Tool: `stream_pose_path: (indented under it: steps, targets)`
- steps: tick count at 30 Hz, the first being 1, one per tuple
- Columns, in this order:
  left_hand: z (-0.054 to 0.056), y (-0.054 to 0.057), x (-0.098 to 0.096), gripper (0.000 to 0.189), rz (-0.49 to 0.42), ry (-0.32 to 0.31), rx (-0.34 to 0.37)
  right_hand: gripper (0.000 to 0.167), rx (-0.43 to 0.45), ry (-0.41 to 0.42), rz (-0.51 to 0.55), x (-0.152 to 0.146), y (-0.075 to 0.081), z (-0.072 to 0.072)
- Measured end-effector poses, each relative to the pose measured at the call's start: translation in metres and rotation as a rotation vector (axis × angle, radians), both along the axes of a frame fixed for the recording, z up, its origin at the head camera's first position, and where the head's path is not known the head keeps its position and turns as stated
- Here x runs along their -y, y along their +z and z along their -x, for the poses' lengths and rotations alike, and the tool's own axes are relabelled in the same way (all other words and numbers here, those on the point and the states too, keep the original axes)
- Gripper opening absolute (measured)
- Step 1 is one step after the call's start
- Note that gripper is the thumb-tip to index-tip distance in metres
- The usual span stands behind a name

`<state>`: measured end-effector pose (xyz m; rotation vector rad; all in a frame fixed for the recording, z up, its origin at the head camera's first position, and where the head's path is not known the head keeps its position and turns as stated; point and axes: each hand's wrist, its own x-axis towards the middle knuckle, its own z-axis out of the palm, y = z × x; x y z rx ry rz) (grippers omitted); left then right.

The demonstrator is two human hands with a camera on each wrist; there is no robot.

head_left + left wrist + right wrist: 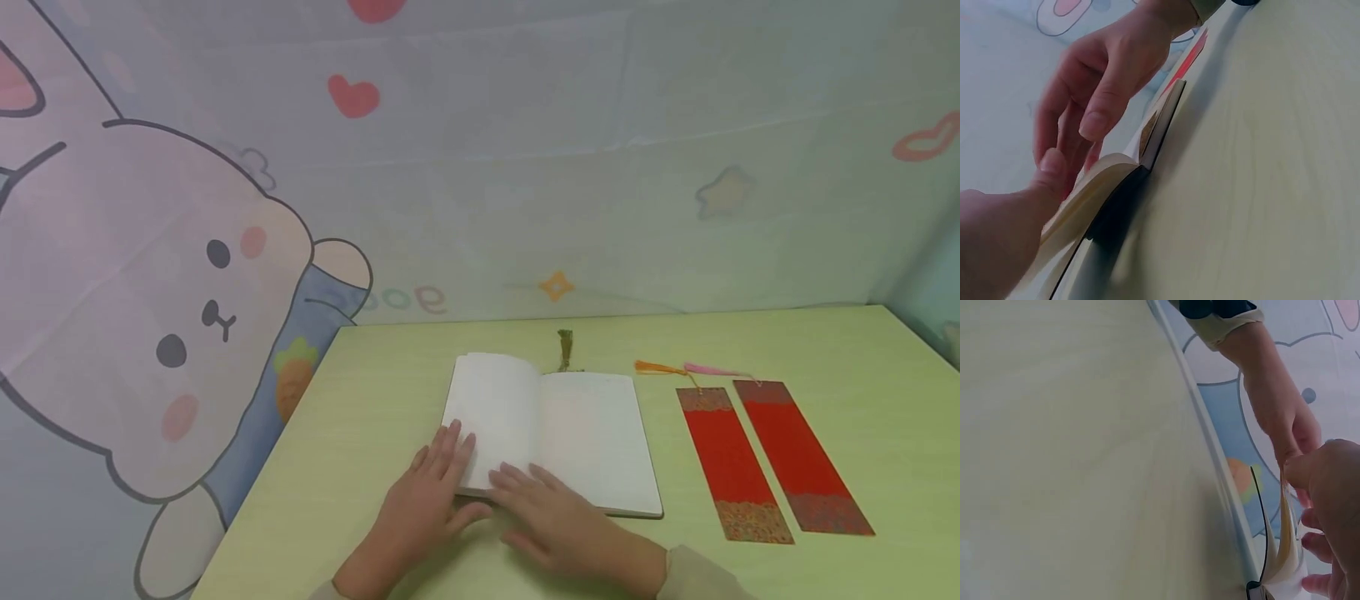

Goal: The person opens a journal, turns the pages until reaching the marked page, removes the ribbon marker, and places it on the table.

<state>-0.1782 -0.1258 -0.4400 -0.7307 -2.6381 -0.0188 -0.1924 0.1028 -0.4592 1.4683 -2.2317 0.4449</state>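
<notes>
An open notebook point(592, 442) with blank white pages lies on the table. My left hand point(422, 504) rests on the left page point(495, 400) near its lower outer corner, fingers extended, thumb by the bottom edge. My right hand point(555, 525) is over the bottom edge near the middle fold, its fingers stretched over the left page. In the left wrist view, the left-side pages point(1094, 181) arch up from a dark cover point(1116, 203). A patterned golden piece point(1149, 129) shows at the right-side pages. A dark gold tassel point(566, 348) lies behind the notebook.
Two red bookmarks lie right of the notebook: one with an orange tassel point(731, 458), the other with a pink tassel point(798, 454). The pale green table point(360, 392) meets a printed cloth backdrop point(487, 208) at its back edge.
</notes>
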Motion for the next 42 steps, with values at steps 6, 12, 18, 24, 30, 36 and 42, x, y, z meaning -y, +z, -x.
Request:
stream_pose_path:
  steps: [6, 12, 18, 24, 30, 36, 42]
  targets:
    - [0.000, -0.009, -0.002, 0.082, 0.100, 0.001, 0.113, 0.041, -0.027, 0.052, 0.000, -0.002, 0.000, -0.003]
    - [0.000, -0.015, -0.003, 0.085, 0.111, 0.060, 0.286, 0.035, -0.004, 0.115, 0.004, -0.007, 0.003, -0.007]
    - [-0.001, -0.016, -0.004, 0.090, 0.080, 0.099, 0.404, 0.028, -0.003, 0.150, 0.085, -0.019, 0.003, -0.005]
    - [0.000, -0.015, -0.007, 0.092, 0.022, 0.117, 0.450, 0.023, -0.013, 0.104, 0.152, -0.041, 0.005, 0.004]
    - [0.002, -0.014, -0.010, 0.094, -0.009, 0.132, 0.489, 0.023, 0.023, 0.014, 0.158, -0.070, 0.010, 0.013]
    - [0.001, -0.016, -0.010, 0.096, -0.022, 0.142, 0.503, 0.043, 0.122, -0.165, 0.013, -0.100, 0.013, 0.019]
    - [0.000, -0.015, -0.010, 0.094, -0.024, 0.141, 0.505, 0.062, 0.321, -0.344, -0.100, -0.125, 0.014, 0.027]
